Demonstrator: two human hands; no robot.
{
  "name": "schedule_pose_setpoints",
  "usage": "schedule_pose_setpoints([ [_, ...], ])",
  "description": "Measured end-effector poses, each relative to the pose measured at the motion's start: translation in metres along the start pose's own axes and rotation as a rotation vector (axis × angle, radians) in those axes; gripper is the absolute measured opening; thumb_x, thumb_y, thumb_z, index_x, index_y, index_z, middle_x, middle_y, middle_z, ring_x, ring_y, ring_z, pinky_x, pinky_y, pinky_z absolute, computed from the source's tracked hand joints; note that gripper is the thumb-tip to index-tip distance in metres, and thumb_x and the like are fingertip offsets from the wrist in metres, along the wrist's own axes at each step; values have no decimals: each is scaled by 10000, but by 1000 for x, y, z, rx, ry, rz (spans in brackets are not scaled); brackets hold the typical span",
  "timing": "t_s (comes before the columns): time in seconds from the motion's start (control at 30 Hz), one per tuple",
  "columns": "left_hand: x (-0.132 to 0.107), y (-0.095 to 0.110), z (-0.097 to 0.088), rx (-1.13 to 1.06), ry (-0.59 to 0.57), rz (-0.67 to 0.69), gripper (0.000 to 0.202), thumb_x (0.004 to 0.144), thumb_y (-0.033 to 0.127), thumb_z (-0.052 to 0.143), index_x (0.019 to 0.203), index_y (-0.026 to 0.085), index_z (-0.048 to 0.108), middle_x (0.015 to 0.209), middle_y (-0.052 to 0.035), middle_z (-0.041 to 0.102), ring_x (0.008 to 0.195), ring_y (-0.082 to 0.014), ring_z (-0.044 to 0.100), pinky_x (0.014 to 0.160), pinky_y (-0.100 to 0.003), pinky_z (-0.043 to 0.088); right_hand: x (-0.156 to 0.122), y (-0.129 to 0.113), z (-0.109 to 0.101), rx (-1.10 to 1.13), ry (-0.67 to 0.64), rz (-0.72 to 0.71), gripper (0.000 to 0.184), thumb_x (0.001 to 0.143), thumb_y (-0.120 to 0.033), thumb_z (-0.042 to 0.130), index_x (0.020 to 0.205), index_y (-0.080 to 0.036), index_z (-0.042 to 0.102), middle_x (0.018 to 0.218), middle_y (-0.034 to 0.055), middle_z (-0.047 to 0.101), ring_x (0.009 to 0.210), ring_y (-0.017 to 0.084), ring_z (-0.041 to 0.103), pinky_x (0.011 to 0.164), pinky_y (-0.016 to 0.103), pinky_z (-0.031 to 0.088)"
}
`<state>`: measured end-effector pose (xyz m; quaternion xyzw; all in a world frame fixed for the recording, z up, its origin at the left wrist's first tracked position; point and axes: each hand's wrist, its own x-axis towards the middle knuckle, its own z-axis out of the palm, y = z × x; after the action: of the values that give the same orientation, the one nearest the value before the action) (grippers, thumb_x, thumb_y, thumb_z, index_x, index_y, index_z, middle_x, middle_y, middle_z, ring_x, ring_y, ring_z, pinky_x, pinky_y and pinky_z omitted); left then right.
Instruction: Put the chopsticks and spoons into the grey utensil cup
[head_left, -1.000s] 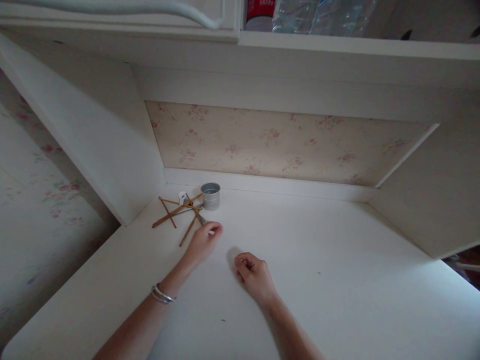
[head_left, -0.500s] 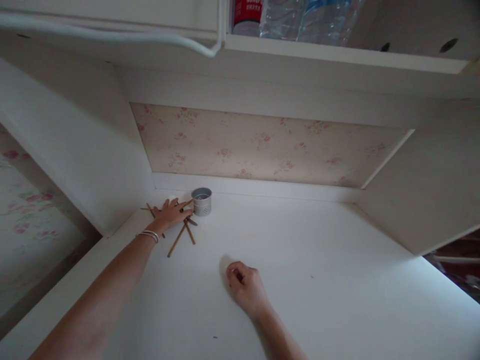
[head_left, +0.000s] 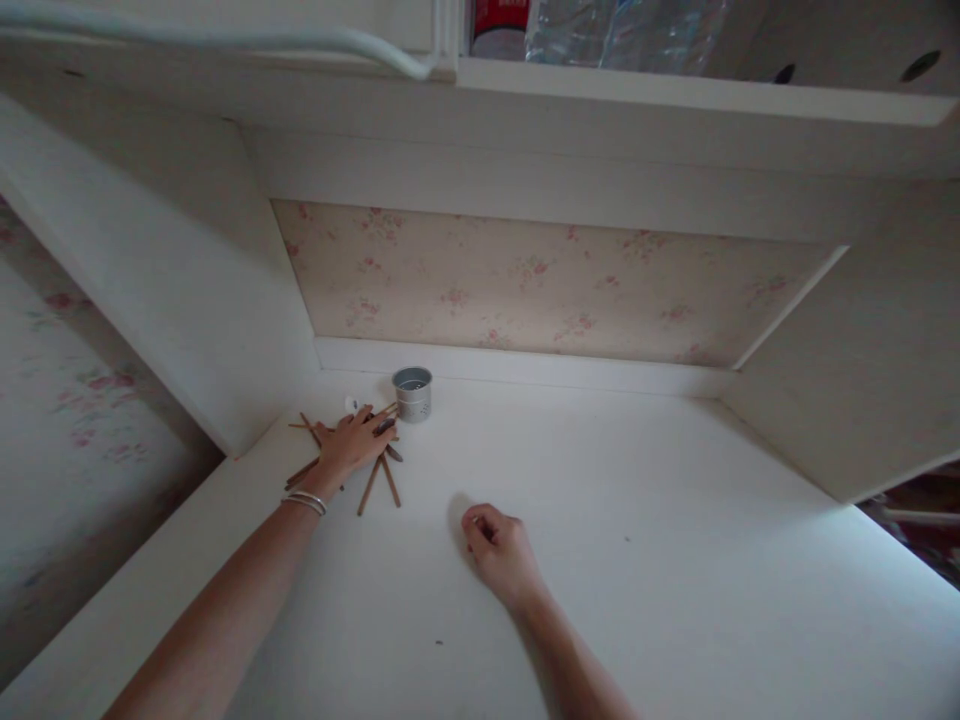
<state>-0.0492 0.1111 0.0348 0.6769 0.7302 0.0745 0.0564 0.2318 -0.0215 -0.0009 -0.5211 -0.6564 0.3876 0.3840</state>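
My left hand [head_left: 351,443] lies palm down, fingers outstretched, over a loose pile of thin brown sticks [head_left: 368,487] at the far left of the white tabletop [head_left: 600,460]. Stick ends poke out around it, and a small dark pointed piece shows beside the fingertips; the palm hides the rest. Just right of the fingers stands a grey metal cup [head_left: 414,402], upright, with small holes in its side. Nearer to me, my right hand [head_left: 504,558] rests on the table in a loose fist; nothing shows in it.
A white side panel [head_left: 172,270] closes off the left, another panel [head_left: 832,380] the right. Overhead runs a shelf [head_left: 705,95] with clear plastic-wrapped bottles [head_left: 570,35]; a white cable [head_left: 300,38] hangs at upper left. A small dark speck [head_left: 439,642] lies near the front.
My left hand has shifted over the sticks, and more of them now show to its left. My right hand keeps its loose fist. The view has tilted slightly.
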Motion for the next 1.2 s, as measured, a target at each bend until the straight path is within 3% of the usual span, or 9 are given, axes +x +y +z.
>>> schedule_pose_setpoints([
  [0.13, -27, 4, 5, 22, 17, -7, 522, 894, 617, 375, 1335, 389, 535, 1551, -44, 344, 1379, -380, 328, 1086, -717, 71, -1, 1, 1, 2, 2, -1, 212, 874, -291, 495, 838, -189, 677, 569, -24, 582, 503, 107, 509, 500, 197, 353],
  [0.4, -86, 24, 7, 24, 62, 69, 486, 883, 599, 435, 1307, 396, 560, 1521, -50, 394, 1343, -386, 384, 1077, -718, 137, 0, 4, 2, -20, 13, 6, 230, 880, -328, 488, 848, -198, 675, 567, -22, 584, 501, 114, 521, 499, 200, 363],
  [0.6, -106, 42, 3, -5, 57, 106, 503, 892, 604, 426, 1345, 407, 524, 1511, -61, 409, 1337, -380, 394, 1071, -716, 159, -3, 3, 4, -36, 15, 16, 241, 880, -341, 487, 870, -198, 681, 609, -5, 616, 537, 125, 547, 508, 204, 374],
  [0.73, -112, 41, 1, -52, 85, 137, 496, 910, 578, 429, 1354, 380, 524, 1488, -74, 440, 1356, -345, 384, 1097, -626, 238, 1, 1, 5, -56, -18, 37, 270, 894, -350, 457, 879, -193, 675, 632, 5, 655, 547, 133, 586, 508, 205, 404],
  [0.83, -122, 44, -3, -92, 193, 177, 417, 924, 497, 464, 1279, 324, 596, 1441, -84, 489, 1331, -312, 421, 1103, -554, 286, 15, -7, 4, -98, -73, 42, 260, 902, -333, 445, 878, -196, 665, 649, 1, 682, 531, 128, 605, 510, 202, 426],
  [0.97, -152, 67, -11, -263, 273, 283, 274, 939, 329, 474, 1076, 213, 681, 1194, -87, 645, 1147, -242, 562, 1051, -419, 387, 50, -31, 4, -213, -111, 13, 228, 913, -299, 457, 970, -208, 658, 730, 4, 720, 593, 126, 651, 594, 209, 461],
  [1.03, -171, 85, -12, -400, 211, 374, 265, 956, 274, 429, 989, 205, 683, 1031, -63, 684, 1018, -194, 609, 953, -330, 448, 72, -49, 6, -287, -107, -14, 249, 907, -283, 484, 1103, -219, 624, 837, 16, 739, 690, 138, 679, 664, 223, 469],
  [1.1, -190, 104, -9, -498, 75, 418, 293, 966, 268, 398, 912, 227, 683, 864, -26, 691, 805, -156, 632, 789, -271, 475, 95, -66, 10, -366, -109, -44, 355, 886, -278, 531, 1238, -233, 555, 966, 32, 740, 830, 171, 693, 737, 249, 470],
  [1.2, -209, 122, 1, -604, -101, 467, 283, 953, 266, 418, 894, 240, 693, 836, -18, 706, 768, -145, 636, 711, -236, 452, 127, -89, 17, -486, -138, -67, 524, 860, -291, 590, 1362, -242, 452, 1064, 58, 727, 964, 233, 681, 810, 308, 471],
])
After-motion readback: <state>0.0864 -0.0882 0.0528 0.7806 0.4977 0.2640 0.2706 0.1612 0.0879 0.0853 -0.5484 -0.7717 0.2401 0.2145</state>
